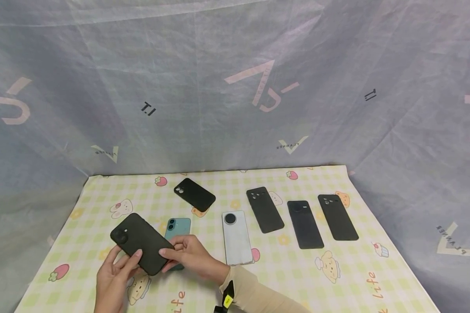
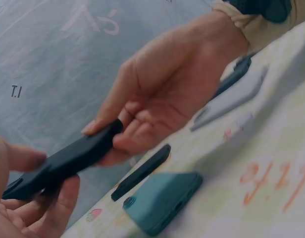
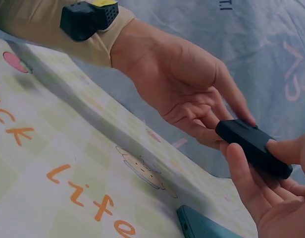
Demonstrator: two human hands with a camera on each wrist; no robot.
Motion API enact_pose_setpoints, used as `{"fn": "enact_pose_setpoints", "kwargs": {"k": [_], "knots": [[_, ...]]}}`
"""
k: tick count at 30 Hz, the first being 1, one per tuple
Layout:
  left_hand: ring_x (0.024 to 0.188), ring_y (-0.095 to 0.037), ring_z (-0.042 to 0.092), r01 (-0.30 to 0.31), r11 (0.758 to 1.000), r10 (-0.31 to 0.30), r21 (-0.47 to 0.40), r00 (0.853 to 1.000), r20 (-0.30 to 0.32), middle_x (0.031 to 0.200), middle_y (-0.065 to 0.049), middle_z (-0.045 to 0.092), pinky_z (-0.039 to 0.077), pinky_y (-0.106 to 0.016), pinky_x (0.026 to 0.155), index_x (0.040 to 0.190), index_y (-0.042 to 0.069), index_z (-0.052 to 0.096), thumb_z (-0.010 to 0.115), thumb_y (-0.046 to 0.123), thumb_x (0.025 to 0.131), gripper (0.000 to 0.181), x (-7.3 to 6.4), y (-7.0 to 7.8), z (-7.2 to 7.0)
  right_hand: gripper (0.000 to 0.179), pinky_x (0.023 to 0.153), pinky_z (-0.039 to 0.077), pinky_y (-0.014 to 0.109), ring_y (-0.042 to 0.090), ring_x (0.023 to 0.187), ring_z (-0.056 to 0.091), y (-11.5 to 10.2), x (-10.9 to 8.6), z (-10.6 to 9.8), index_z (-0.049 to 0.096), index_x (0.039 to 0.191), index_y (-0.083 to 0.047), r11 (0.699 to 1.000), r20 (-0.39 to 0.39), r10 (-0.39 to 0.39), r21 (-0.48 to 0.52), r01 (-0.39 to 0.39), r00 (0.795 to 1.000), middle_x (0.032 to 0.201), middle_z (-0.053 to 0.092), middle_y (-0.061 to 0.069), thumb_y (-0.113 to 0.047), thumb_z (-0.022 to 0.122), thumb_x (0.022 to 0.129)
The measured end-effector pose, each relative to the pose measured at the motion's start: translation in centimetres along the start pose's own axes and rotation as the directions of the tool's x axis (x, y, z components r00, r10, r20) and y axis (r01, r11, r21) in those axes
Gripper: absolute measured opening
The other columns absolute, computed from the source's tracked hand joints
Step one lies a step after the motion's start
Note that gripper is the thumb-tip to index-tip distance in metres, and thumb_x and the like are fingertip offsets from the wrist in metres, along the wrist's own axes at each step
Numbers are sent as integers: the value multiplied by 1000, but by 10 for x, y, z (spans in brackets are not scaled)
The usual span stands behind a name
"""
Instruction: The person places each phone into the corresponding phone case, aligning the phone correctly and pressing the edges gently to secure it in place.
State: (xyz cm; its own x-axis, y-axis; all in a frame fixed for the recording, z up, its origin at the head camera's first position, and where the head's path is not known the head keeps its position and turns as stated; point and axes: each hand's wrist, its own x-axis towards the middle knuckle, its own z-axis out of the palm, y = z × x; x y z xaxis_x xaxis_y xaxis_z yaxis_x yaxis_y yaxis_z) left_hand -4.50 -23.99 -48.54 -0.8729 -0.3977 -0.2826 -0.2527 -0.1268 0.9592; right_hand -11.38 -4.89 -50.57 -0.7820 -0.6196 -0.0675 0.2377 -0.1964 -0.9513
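Observation:
A black phone case (image 1: 146, 241) with a round camera ring is held tilted above the table's left part. My left hand (image 1: 115, 271) grips its lower left edge, thumb on the back. At the opposite end, my right hand (image 1: 193, 255) pinches the lower right corner, with the thumb on top and fingers beneath. Both wrist views show the case (image 2: 68, 156) edge-on between the hands; whether a phone sits inside cannot be told. A teal phone (image 1: 182, 226) lies under and beside the right hand, partly covered by it.
Behind lies a black case (image 1: 195, 194) with camera holes. Rightward are a white phone (image 1: 236, 241) with a round camera, another black case (image 1: 264, 211), a dark phone (image 1: 305, 225) and a further black case (image 1: 338, 217). A checked cloth (image 1: 286, 282) covers the table; grey fabric (image 1: 203, 121) hangs behind.

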Motion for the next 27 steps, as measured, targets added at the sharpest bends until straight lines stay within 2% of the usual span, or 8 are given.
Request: {"fn": "enact_pose_setpoints", "kwargs": {"k": [3, 5, 10, 13, 17, 21, 24, 27], "knots": [[92, -2, 75, 9, 1000, -9, 6, 1000, 24, 98, 23, 73, 61, -22, 80, 171, 7, 20, 73, 24, 105, 86, 1, -2, -1, 15, 76, 66, 35, 20, 70, 78, 0, 0, 0, 72, 107, 11, 1000, 5, 3, -21, -3, 1000, 97, 77, 29, -3, 72, 102], [93, 0, 74, 17, 1000, -17, 9, 1000, 22, 101, 22, 72, 61, -22, 80, 171, 6, 21, 74, 24, 105, 87, 2, -3, -1, 14, 78, 67, 41, 11, 65, 74, 0, 1, -1, 73, 105, 10, 999, 8, 8, -40, -8, 1000, 90, 78, 23, -4, 73, 101], [96, 6, 70, 40, 999, -41, 36, 999, 8, 106, 24, 69, 59, -19, 81, 166, 3, 29, 78, 28, 102, 84, 4, -3, -3, 14, 85, 60, 65, 8, 64, 73, 1, 1, -1, 74, 104, 8, 998, 38, 15, -69, -12, 999, 80, 77, 13, -6, 74, 101], [96, 6, 70, 37, 998, -38, 42, 999, 14, 101, 27, 69, 59, -18, 80, 164, 2, 33, 77, 28, 103, 80, 5, -2, -5, 14, 87, 57, 68, 10, 64, 73, 2, 2, -2, 73, 105, 7, 998, 63, 17, -62, -13, 998, 79, 77, 11, -6, 74, 101], [94, 3, 73, 26, 999, -27, 30, 999, 30, 102, 23, 71, 60, -18, 80, 166, 1, 29, 76, 25, 103, 82, 7, -3, -6, 10, 84, 62, 60, 12, 65, 74, 3, 1, -4, 73, 102, 5, 998, 86, 41, -52, -37, 995, 77, 75, 4, -5, 75, 100], [94, 2, 73, 37, 998, -39, 43, 998, 46, 109, 19, 72, 60, -19, 81, 167, 1, 29, 76, 26, 103, 83, 9, -2, -8, 8, 75, 67, 39, 12, 64, 74, 3, 1, -6, 73, 100, 2, 996, 103, 57, -71, -50, 993, 76, 76, 2, -6, 75, 100], [93, 3, 73, 64, 995, -68, 71, 996, 50, 111, 19, 72, 59, -18, 82, 167, 2, 29, 77, 27, 103, 83, 12, 0, -10, 9, 70, 64, 29, 11, 64, 73, 3, 1, -7, 73, 100, 1, 994, 124, 58, -102, -46, 991, 78, 77, 8, -8, 74, 101], [92, 3, 73, 80, 991, -87, 107, 994, 63, 121, 12, 73, 58, -17, 82, 168, 1, 27, 77, 30, 103, 88, 15, 3, -13, 10, 69, 63, 25, 9, 65, 73, 1, 1, -9, 72, 102, 1, 989, 139, 68, -136, -49, 988, 85, 78, 20, -9, 73, 102]]}}
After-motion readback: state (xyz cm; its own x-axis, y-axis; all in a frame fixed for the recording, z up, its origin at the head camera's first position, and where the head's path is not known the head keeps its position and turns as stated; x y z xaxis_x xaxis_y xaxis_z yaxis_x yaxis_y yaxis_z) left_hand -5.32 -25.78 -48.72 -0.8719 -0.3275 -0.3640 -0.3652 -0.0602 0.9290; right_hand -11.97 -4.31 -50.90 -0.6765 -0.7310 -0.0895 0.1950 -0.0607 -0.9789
